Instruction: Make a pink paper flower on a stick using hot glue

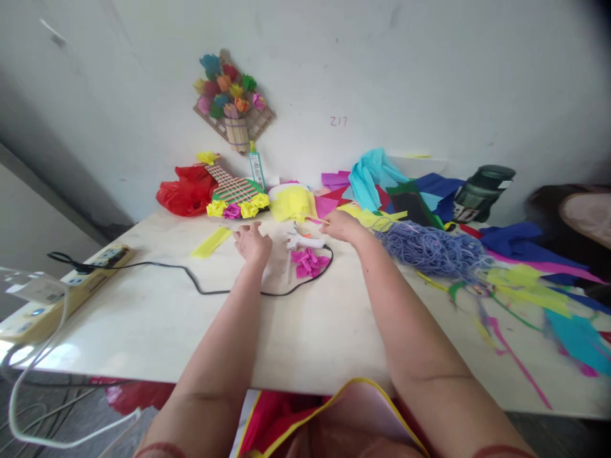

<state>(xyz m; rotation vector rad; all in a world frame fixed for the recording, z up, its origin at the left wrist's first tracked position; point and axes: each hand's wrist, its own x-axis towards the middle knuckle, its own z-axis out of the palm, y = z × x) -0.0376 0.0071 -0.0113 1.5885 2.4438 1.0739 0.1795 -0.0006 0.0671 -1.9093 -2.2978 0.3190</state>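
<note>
My right hand point(342, 226) pinches the end of a thin, pale yellow strip point(314, 220) that looks like a small stick; its exact kind is hard to make out. To the left, my left hand point(252, 244) hovers over or rests on the table with its fingers apart and nothing visible in them. A yellow crepe paper strip point(212, 242) lies just beyond its fingertips. Between both hands is a white hot glue gun point(304, 240) with a black cord. A magenta crepe paper flower point(310, 263) lies beside it, nearer to me.
At the back stands a stick-and-paper craft point(233, 187) with yellow flowers, beside a red plastic bag point(186, 192). A tangled bundle of purple yarn point(429, 249), crepe paper sheets point(375, 178) and a dark green bottle point(483, 193) crowd the right. A power strip point(71, 292) lies left.
</note>
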